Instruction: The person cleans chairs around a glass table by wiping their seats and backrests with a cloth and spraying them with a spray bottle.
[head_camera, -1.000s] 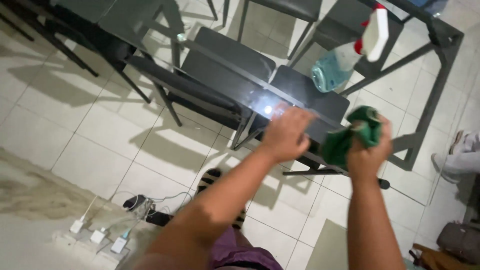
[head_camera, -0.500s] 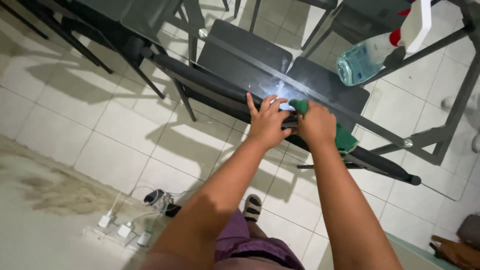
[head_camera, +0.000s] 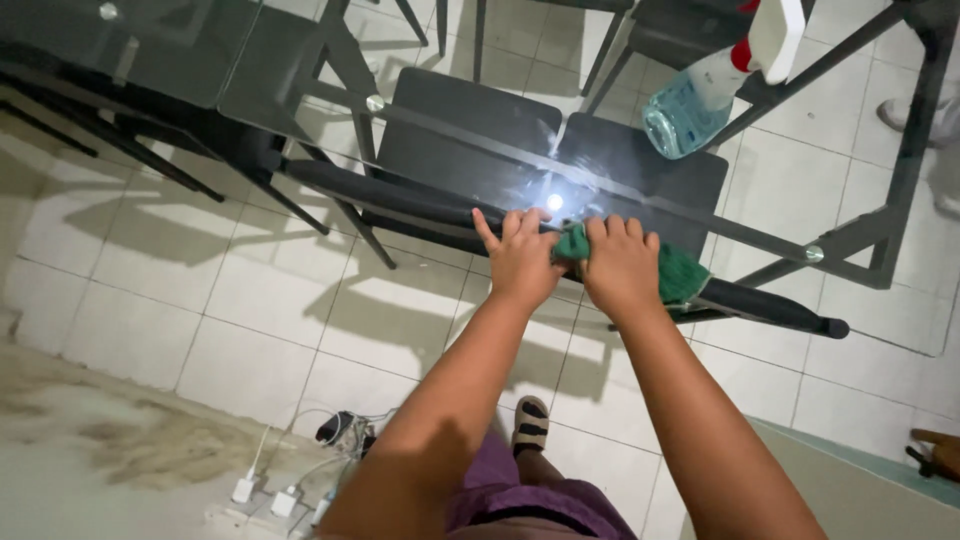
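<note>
My right hand (head_camera: 622, 268) presses a green cloth (head_camera: 676, 273) flat on the near edge of a glass table (head_camera: 300, 60). The cloth pokes out on both sides of that hand. My left hand (head_camera: 518, 258) lies beside it on the glass, fingers together, touching the cloth's left end. A spray bottle (head_camera: 700, 95) with pale blue liquid and a white-and-red trigger head stands on the glass, farther off to the right.
Dark chairs (head_camera: 450, 150) stand under the glass top, and the table's metal frame (head_camera: 850, 235) runs at the right. Below are white floor tiles, plugs and cables (head_camera: 290, 480) near the left, and my sandalled foot (head_camera: 528, 425).
Both hands came down from holding the bunched cloth in the air to the table edge. The cloth now lies flat under my right hand, and the view has shifted closer.
</note>
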